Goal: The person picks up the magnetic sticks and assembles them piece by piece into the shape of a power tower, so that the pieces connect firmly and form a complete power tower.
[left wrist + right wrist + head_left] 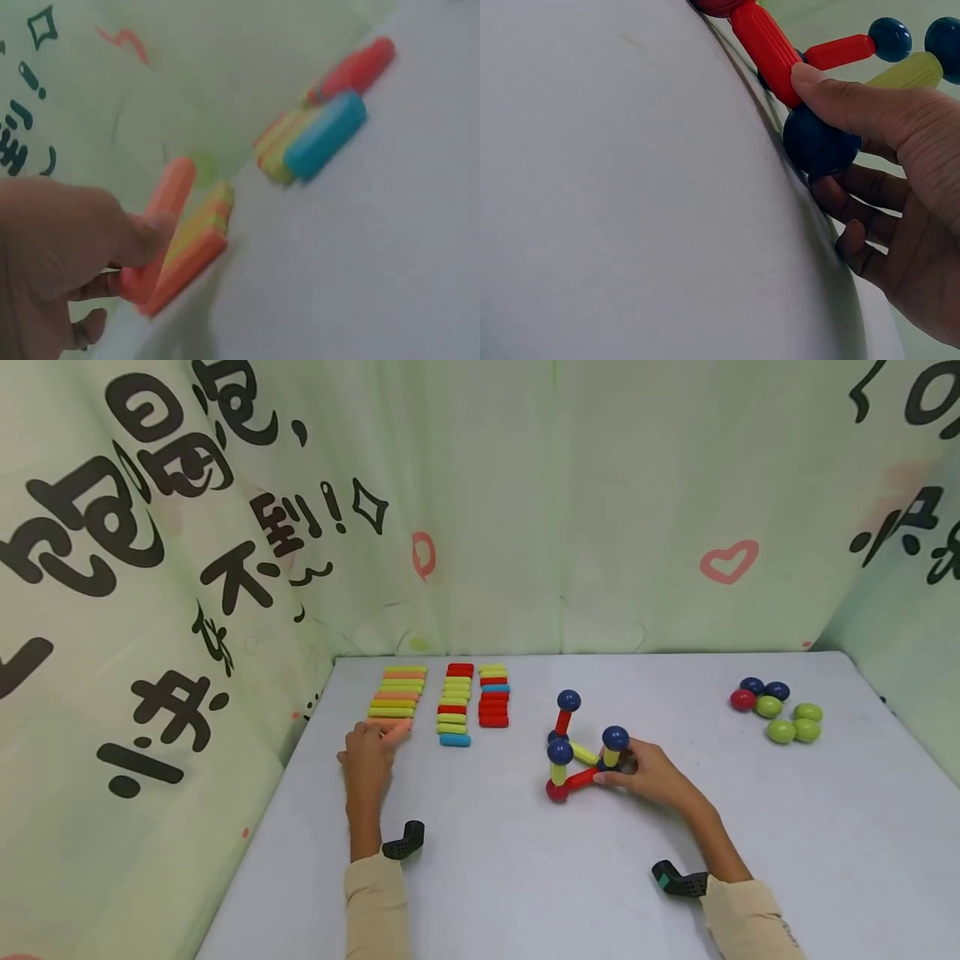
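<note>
At the left of the table, my left hand (367, 766) pinches an orange rod (172, 191) between thumb and fingers. The rod is tilted up over the near end of a column of yellow, green and orange rods (395, 702). My right hand (654, 774) grips a frame of balls and rods at its right corner, around a dark blue ball (821, 142). The thumb lies on a red rod (769, 56) joined to that ball. Blue balls (569, 700) top the frame's upright rods, and a red ball (557, 791) forms its near corner.
Two more columns of rods lie right of the left hand: one ends in a blue rod (455, 740), the other in red rods (493, 722). Loose green balls (807, 731), blue balls (777, 691) and a red ball (742, 700) sit at the back right. A printed curtain (562, 527) hangs behind the table.
</note>
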Demonstrator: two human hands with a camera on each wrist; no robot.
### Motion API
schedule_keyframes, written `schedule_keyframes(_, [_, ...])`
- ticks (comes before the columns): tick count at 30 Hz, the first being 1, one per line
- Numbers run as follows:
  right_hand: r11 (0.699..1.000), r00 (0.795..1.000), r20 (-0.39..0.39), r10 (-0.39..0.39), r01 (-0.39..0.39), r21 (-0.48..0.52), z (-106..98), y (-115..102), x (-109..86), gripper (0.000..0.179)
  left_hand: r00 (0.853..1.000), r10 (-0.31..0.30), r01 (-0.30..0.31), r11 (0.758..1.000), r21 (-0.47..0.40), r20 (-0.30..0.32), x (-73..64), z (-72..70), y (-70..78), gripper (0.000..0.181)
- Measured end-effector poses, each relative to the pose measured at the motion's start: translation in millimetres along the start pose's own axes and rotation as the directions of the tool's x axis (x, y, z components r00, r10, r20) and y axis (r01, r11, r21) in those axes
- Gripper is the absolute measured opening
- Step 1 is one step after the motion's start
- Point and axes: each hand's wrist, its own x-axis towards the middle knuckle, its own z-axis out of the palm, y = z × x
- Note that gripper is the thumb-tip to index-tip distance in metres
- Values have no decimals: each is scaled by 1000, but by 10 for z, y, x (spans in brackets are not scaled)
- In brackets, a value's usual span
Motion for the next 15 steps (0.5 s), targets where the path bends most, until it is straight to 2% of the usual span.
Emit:
schedule_keyframes(1, [1000,1000,3,-7,7,1,5,-6,-1,37,1000,14,-13,996,-87,8,12,-2,57,22])
schedule_keyframes(2, [1000,1000,9,-15,15,0,12,-14,-3,36,999,31,-27,982,-184,19,18,-5,124,24])
schedule_keyframes(3, [1000,1000,17,-25,25,3,18,-30,-4,35,998,48,-36,957,-287,38,23,-1,201,25])
schedule_keyframes(5, [999,999,33,-36,36,7,36,-64,-8,35,992,91,-41,884,-466,84,19,43,365,28])
schedule_keyframes(7, [999,998,48,-38,37,10,60,-93,-12,36,978,125,-6,813,-582,165,-16,122,549,32])
schedule_keyframes(10, [999,997,64,-51,50,23,98,-132,-18,36,940,162,94,723,-684,300,-93,305,811,37])
schedule_keyframes(12, [997,996,64,-67,65,32,118,-151,-16,35,913,186,149,677,-721,364,-146,439,956,39])
schedule_keyframes(15, [996,995,46,-84,83,40,127,-163,-9,33,881,213,196,648,-736,422,-216,615,1126,38])
